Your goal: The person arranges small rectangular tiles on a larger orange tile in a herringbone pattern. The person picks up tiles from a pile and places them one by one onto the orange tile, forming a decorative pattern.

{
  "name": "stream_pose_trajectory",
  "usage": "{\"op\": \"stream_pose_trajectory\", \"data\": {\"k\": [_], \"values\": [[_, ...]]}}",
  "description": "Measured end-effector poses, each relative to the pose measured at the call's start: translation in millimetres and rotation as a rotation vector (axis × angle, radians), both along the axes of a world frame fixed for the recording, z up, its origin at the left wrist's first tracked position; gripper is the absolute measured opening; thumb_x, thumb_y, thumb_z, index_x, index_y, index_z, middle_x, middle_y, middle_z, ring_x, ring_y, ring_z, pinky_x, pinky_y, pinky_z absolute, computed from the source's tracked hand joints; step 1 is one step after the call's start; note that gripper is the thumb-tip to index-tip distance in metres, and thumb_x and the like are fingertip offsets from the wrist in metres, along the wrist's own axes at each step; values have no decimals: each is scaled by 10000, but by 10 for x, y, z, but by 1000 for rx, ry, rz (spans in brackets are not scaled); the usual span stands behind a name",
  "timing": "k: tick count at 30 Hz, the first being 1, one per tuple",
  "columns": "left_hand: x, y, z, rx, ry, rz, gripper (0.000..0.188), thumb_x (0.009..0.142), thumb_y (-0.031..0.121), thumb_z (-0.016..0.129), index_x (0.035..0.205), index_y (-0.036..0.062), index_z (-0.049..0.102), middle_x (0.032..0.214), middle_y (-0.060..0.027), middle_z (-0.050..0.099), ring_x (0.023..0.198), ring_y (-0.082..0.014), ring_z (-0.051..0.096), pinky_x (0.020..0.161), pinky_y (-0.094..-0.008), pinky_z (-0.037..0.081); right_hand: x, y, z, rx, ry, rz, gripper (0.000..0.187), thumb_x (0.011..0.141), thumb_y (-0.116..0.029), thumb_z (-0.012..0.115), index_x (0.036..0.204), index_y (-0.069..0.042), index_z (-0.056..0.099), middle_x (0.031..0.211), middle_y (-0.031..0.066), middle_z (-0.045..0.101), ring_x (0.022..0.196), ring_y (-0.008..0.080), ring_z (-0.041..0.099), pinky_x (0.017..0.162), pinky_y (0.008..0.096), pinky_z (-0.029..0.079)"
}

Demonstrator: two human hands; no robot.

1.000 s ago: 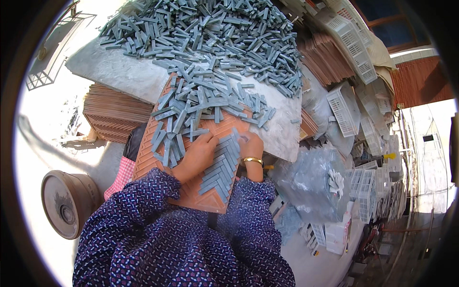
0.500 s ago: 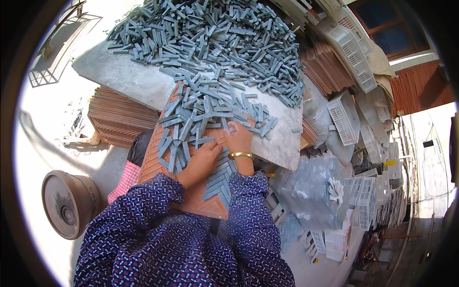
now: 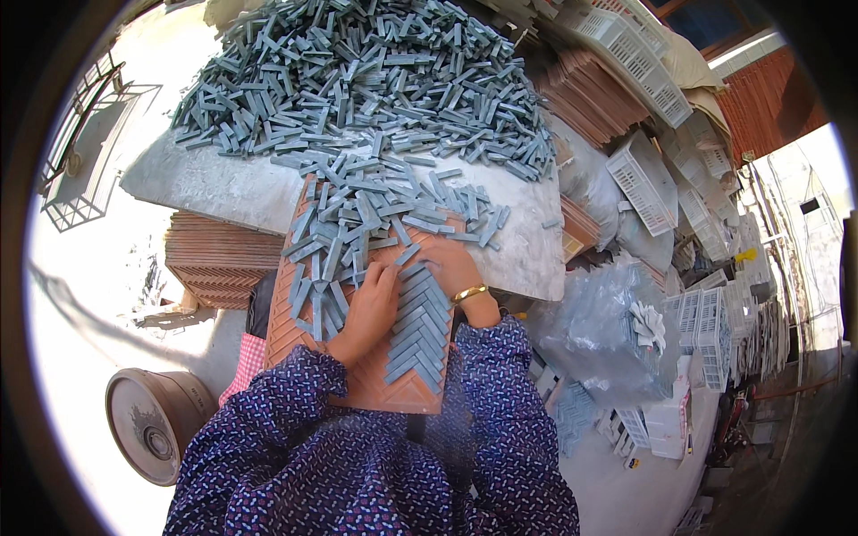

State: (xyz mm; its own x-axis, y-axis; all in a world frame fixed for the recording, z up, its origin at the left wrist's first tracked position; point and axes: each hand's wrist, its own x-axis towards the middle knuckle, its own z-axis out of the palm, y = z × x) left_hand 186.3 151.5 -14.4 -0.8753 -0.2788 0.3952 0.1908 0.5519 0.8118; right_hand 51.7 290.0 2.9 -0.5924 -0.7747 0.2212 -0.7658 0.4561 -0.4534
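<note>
An orange-brown tray [image 3: 371, 384] with moulded herringbone grooves lies in front of me. Its right part carries grey-blue stone strips [image 3: 418, 335] set in a herringbone pattern; loose strips [image 3: 332, 259] cover much of its left and far parts. My right hand [image 3: 454, 271], a gold bangle at its wrist, is bent over the far end of the pattern, fingertips closed at one slanted stone strip [image 3: 407, 255]. Just left of the pattern, my left hand [image 3: 372, 305] has its fingers curled together; whatever they pinch is hidden.
A large heap of stone strips [image 3: 357, 76] covers the far part of the pale slab [image 3: 210, 183]. Stacked trays [image 3: 219, 255] stand left, a brown round bucket [image 3: 152, 429] lower left. White plastic crates [image 3: 642, 186] and a plastic-wrapped bundle [image 3: 603, 335] are at right.
My right hand has turned and lowered toward the far end of the pattern, where a strip now slants at its fingertips. The left hand stays close by. The whole view has shifted slightly.
</note>
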Motion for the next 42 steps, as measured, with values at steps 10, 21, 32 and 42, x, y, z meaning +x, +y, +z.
{"op": "stream_pose_trajectory", "data": {"k": [10, 21, 32, 42], "values": [[-142, -9, 12, -179, -81, -33, 202, 762, -12, 577, 961, 2, 607, 900, -137, 567, 755, -347, 588, 644, -399, 487, 17, 145, -8, -297, -39, -163, 181, 741, -49, 614, 914, -49, 668, 916, 125, 649, 848, 284, 611, 755, 342, 484], [-258, -46, 15, -360, -139, -77, 131, 753, -16, 569, 874, 9, 611, 839, -126, 551, 707, -334, 593, 599, -401, 485, -123, 335, -68, -297, 222, -517, 195, 735, -30, 586, 917, -78, 639, 965, 109, 583, 888, 289, 573, 725, 377, 475], [-366, 44, -20, -386, -127, 20, 72, 757, 18, 517, 825, 22, 541, 829, -116, 559, 649, -316, 603, 531, -395, 494, 5, 466, 69, -90, 55, -476, 235, 682, -53, 666, 911, -74, 617, 897, 125, 558, 827, 324, 562, 692, 393, 465], [-381, 79, -23, -310, -139, 40, 56, 819, 87, 506, 838, 45, 538, 820, -129, 554, 654, -357, 585, 567, -437, 473, 388, 369, -80, -139, -31, -501, 261, 709, -82, 679, 963, -72, 618, 856, 151, 561, 762, 338, 566, 666, 402, 463]]}}
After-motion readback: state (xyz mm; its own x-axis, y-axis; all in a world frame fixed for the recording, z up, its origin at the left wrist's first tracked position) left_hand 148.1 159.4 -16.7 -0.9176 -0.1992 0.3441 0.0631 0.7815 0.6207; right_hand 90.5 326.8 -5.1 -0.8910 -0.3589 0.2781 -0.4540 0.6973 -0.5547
